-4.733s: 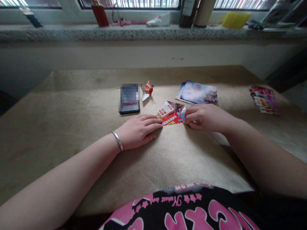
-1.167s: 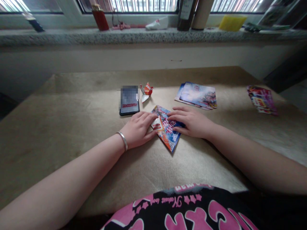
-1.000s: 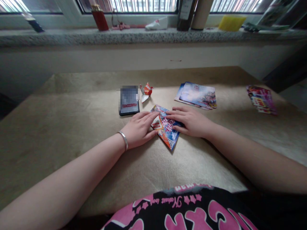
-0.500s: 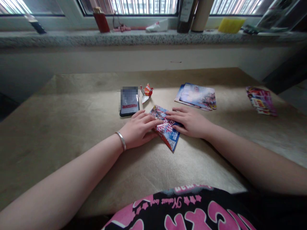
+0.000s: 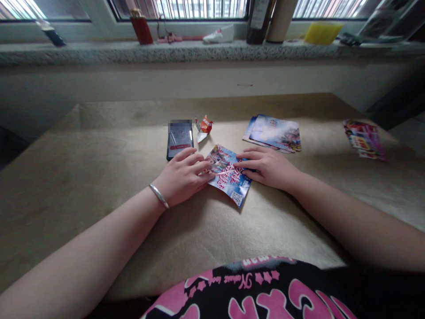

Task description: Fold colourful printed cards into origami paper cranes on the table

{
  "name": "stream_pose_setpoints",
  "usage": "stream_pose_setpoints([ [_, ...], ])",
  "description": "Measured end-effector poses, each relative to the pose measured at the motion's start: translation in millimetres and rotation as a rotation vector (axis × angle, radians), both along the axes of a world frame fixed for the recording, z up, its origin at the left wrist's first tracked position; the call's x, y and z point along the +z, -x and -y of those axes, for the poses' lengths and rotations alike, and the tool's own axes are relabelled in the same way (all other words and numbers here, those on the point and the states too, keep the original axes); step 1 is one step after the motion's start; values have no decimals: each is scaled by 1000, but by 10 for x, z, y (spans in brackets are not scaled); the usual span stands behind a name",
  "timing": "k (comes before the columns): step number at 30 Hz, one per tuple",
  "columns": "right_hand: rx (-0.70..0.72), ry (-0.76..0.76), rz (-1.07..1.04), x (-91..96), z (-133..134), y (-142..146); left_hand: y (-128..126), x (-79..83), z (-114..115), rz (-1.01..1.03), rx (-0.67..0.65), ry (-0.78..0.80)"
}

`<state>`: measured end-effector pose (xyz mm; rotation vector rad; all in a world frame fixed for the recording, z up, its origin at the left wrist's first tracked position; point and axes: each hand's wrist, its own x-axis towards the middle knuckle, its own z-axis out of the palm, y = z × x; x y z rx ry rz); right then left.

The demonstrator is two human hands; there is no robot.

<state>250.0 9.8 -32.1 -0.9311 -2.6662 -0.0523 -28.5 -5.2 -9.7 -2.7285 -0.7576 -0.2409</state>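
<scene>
A printed paper sheet in blue, white and red lies on the table between my hands, with a crease across it and its near left edge lifted slightly. My left hand, with a silver bangle at the wrist, pinches the sheet's left corner between thumb and fingers. My right hand rests on the sheet's right part, fingers stretched out and a little apart. Beyond the sheet stands a folded paper bird in red, orange and white. A smartphone lies just past my left fingers.
A stack of printed sheets lies at the back right of the table. Farther right is a pile of colourful papers. On the stone windowsill stand a red bottle, a yellow sponge-like block and other items.
The sheet's left flap has been opened out to the left, turning the narrower folded shape wider. My left hand has moved left with that corner; my right hand stays nearly in place.
</scene>
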Motion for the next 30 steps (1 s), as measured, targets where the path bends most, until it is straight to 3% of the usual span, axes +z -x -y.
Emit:
stream_pose_setpoints([
  [19,120,154,-10,79,-38,-182,13,134,90,-223,255,71],
  [30,15,152,-17,86,-8,-188,84,139,35,-137,301,180],
])
